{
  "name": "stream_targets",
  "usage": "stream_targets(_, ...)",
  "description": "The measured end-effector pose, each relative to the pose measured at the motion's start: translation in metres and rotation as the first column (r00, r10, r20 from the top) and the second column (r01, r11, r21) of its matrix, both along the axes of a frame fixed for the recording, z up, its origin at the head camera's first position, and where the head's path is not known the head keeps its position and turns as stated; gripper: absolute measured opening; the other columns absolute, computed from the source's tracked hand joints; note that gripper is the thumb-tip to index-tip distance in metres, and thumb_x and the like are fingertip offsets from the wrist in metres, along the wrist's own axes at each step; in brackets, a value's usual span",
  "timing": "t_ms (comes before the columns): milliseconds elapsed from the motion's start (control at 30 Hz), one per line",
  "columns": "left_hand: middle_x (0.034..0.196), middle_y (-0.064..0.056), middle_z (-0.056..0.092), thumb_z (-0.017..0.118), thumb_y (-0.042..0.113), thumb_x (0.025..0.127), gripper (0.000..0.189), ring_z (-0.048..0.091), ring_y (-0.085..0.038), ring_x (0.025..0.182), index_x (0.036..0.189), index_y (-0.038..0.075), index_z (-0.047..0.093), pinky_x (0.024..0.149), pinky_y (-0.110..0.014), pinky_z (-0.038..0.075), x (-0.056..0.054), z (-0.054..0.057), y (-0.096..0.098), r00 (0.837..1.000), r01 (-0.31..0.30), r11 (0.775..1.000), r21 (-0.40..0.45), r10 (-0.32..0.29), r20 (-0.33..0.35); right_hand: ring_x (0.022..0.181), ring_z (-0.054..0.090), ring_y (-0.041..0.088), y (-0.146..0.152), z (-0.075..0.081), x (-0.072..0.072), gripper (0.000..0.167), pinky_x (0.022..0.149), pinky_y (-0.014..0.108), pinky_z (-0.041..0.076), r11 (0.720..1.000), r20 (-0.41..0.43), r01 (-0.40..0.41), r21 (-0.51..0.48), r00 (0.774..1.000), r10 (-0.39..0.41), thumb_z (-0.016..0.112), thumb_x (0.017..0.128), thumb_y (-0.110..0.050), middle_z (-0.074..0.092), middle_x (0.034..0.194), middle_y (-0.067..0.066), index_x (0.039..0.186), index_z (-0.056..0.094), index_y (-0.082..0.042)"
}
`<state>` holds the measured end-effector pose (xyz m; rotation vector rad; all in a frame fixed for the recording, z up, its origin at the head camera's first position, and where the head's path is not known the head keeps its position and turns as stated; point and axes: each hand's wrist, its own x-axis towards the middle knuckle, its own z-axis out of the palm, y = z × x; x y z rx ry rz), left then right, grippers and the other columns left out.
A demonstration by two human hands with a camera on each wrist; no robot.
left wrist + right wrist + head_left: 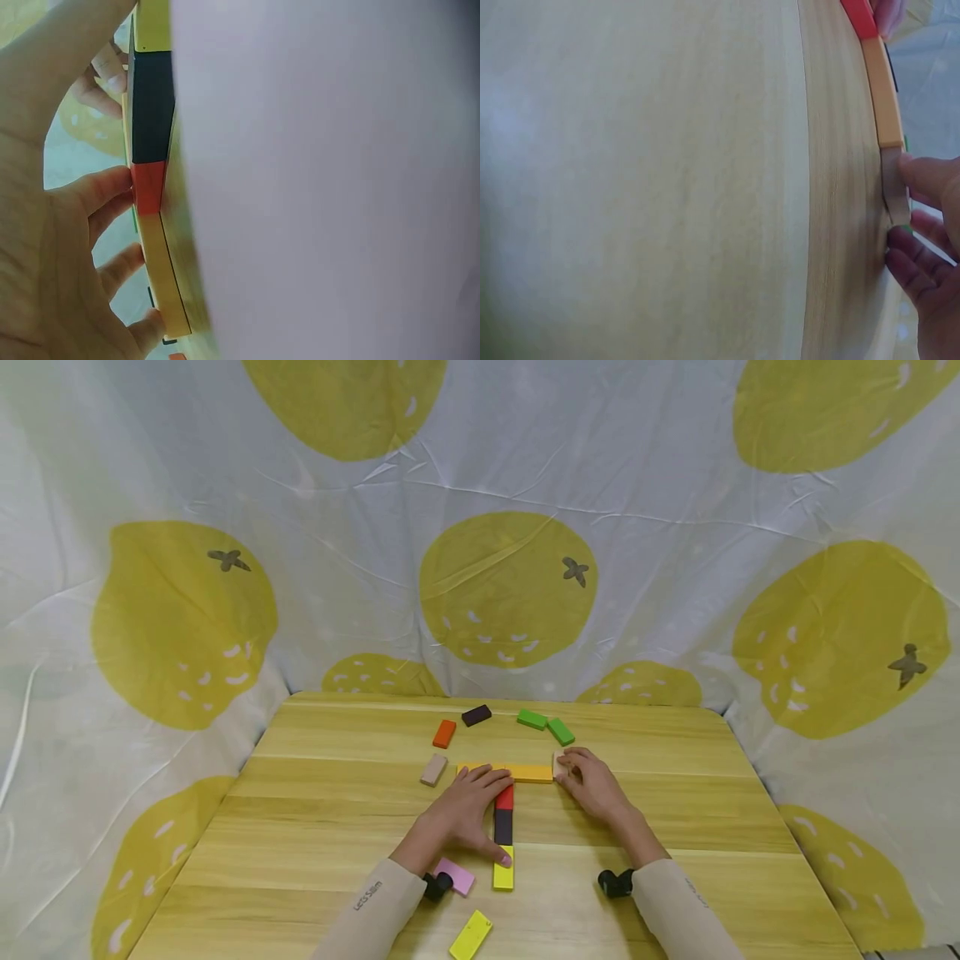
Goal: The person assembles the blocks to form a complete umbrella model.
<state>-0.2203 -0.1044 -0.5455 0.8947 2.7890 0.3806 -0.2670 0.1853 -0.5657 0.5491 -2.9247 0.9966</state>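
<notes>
Wooden domino blocks form a T on the table. Its crossbar is orange blocks (532, 774); down the stem run a red block (506, 797), a black block (503, 827) and a yellow block (503, 878). My left hand (463, 810) lies spread over the T, fingertips touching the orange and red blocks, thumb on the yellow one. My right hand (597, 787) pinches a beige block (893, 180) at the right end of the orange row. In the right wrist view the beige block meets the orange block's end. My fingers partly cover it in the head view.
Loose blocks lie around: beige (433, 770), orange-red (444, 734), dark (476, 716), two green (532, 719), pink (456, 877) by the left wrist, and yellow (471, 935) near the front. A lemon-print curtain (510, 485) hangs behind the wooden table (300, 827).
</notes>
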Motion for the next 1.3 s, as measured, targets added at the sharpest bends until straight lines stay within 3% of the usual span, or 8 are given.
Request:
stream_targets(767,0.17,0.008,0.028,0.074,0.09,0.057,0.132,0.021,-0.028,0.159,0.164,0.025,0.031,0.128,-0.059,0.018,-0.0001,-0.0014,0.0001,1.0,0.001,1.0,-0.005,-0.001,-0.001,0.13,0.059,0.037,0.0,-0.0047,0.0013,0.04,0.103,0.053,0.054,1.0,-0.029,-0.009,-0.027,1.0,0.008,0.066,0.102,-0.024,0.053,0.149,0.016,0.137,0.063,-0.003)
stream_targets(1033,0.17,0.008,0.027,0.074,0.09,0.057,0.132,0.02,-0.027,0.159,0.164,0.025,0.03,0.129,-0.058,0.017,-0.0004,0.0013,0.0003,1.0,-0.006,1.0,-0.013,0.006,0.005,0.134,0.056,0.039,-0.0003,-0.0018,0.0008,0.04,0.109,0.055,0.049,0.999,-0.039,-0.008,-0.031,0.999,0.006,0.066,0.102,-0.024,0.054,0.149,0.017,0.137,0.063,-0.003)
stream_targets(1300,0.17,0.008,0.028,0.076,0.089,0.057,0.132,0.02,-0.028,0.159,0.164,0.025,0.031,0.129,-0.059,0.017,0.0004,0.0008,0.0001,1.0,-0.007,1.0,-0.003,0.007,0.017,0.127,0.059,0.038,0.0017,-0.0029,0.0031,0.051,0.104,0.055,0.052,0.999,-0.004,0.005,-0.044,1.0,-0.005,0.064,0.103,-0.029,0.046,0.154,0.019,0.145,0.055,-0.003)
